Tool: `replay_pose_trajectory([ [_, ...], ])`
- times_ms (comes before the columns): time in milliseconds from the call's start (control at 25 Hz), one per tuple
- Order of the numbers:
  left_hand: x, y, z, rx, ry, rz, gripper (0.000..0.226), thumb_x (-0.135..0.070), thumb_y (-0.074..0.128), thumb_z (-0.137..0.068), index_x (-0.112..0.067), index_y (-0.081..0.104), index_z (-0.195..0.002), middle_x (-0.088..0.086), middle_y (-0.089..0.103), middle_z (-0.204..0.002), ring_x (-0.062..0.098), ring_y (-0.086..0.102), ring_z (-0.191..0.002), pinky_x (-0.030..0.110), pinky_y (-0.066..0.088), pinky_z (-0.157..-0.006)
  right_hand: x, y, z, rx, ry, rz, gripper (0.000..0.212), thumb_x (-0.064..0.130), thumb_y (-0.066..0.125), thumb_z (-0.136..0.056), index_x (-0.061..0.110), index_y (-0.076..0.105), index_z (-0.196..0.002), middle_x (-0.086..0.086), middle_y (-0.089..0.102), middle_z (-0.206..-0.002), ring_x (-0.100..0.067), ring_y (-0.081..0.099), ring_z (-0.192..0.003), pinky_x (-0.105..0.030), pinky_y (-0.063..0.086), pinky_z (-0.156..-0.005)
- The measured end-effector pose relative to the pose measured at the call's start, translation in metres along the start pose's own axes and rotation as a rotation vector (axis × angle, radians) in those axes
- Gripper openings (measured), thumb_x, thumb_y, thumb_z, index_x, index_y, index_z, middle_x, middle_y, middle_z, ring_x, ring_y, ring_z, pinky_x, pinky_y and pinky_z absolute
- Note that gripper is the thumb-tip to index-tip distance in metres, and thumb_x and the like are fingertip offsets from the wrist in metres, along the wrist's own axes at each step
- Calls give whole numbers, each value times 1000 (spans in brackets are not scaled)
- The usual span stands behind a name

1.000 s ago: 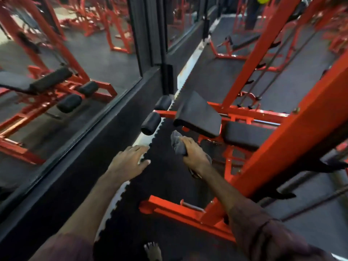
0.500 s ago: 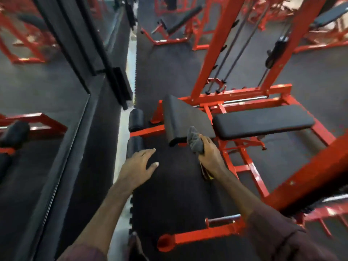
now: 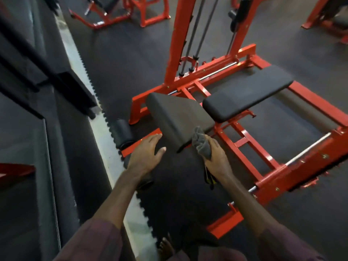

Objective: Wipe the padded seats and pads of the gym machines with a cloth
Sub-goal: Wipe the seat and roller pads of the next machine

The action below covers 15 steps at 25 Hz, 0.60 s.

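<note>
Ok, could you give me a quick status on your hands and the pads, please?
Right hand grips the crumpled grey cloth at the sloped black pad's near edge. Left hand open, hovering beside it. Nothing in the way.

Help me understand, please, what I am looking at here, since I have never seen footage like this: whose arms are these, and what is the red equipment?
There is no robot here. The camera sits on a person's head and looks forward and down, so both arms reaching in from the bottom are the wearer's own. The right hand grips a bunched grey cloth right at the near edge of a tilted black pad. The left hand is open, fingers straight, beside that pad; whether it touches anything is unclear. The red frame is a gym machine standing on dark floor mats. It carries a second, flatter long pad and a black foam roller on the left.
</note>
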<state>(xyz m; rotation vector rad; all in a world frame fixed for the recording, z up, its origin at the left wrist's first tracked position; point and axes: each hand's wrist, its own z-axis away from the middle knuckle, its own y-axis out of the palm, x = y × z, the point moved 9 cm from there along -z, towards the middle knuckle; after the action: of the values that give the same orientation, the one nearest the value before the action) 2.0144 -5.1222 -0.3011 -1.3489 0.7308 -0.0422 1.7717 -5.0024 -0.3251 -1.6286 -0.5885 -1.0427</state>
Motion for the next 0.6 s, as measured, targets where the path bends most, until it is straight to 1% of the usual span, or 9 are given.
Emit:
replay_pose_trajectory([
  [80,13,5,-29,25,27,24,60,-41,63,-103,-20,48,-157,1,50,-159,22,46,-145,37,37,-122,-3,16,-21,-2,28,41,70,8,75,-92,38,47,-149,17,47,-155,-5,52,-136,-38,48,-113],
  [160,34,11,-62,38,26,26,61,-45,61,-103,-25,45,-158,-2,47,-161,21,45,-146,45,41,-119,-10,34,-47,7,45,120,76,7,75,-90,33,43,-154,15,39,-163,-10,47,-144,-44,46,-116],
  [240,58,17,-100,61,22,18,65,-52,52,-100,-28,43,-159,-4,44,-163,21,43,-147,50,43,-118,-12,58,-75,34,11,225,81,3,75,-88,24,41,-159,5,33,-168,-18,38,-152,-45,39,-122],
  [320,82,28,-145,69,33,9,67,-54,49,-99,-27,42,-159,-4,43,-164,20,42,-148,50,42,-119,-17,85,-107,55,-43,294,81,3,74,-88,19,40,-160,-5,31,-170,-26,27,-158,-45,32,-126],
  [400,99,37,-187,77,36,4,63,-49,54,-103,-25,42,-160,-3,40,-166,19,39,-150,47,39,-121,-30,109,-131,67,-38,326,73,15,69,-93,21,41,-160,-7,28,-171,-29,19,-160,-49,30,-126],
  [440,104,42,-205,79,48,-9,62,-46,56,-104,-24,41,-161,-3,39,-167,19,37,-151,45,37,-122,-39,120,-137,81,-23,351,73,20,66,-93,22,40,-161,-7,27,-172,-30,16,-161,-52,29,-126],
  [520,113,58,-243,83,99,-52,60,-44,55,-106,-22,43,-160,-1,39,-167,18,33,-155,45,35,-124,-59,145,-148,140,-7,430,85,17,70,-87,26,35,-163,-6,21,-174,-32,10,-162,-59,26,-125],
  [600,118,73,-270,71,168,-83,59,-45,52,-106,-19,46,-158,2,41,-166,20,33,-156,51,34,-124,-64,170,-153,216,-24,539,95,15,72,-81,29,30,-165,-6,14,-175,-35,5,-162,-64,21,-124],
])
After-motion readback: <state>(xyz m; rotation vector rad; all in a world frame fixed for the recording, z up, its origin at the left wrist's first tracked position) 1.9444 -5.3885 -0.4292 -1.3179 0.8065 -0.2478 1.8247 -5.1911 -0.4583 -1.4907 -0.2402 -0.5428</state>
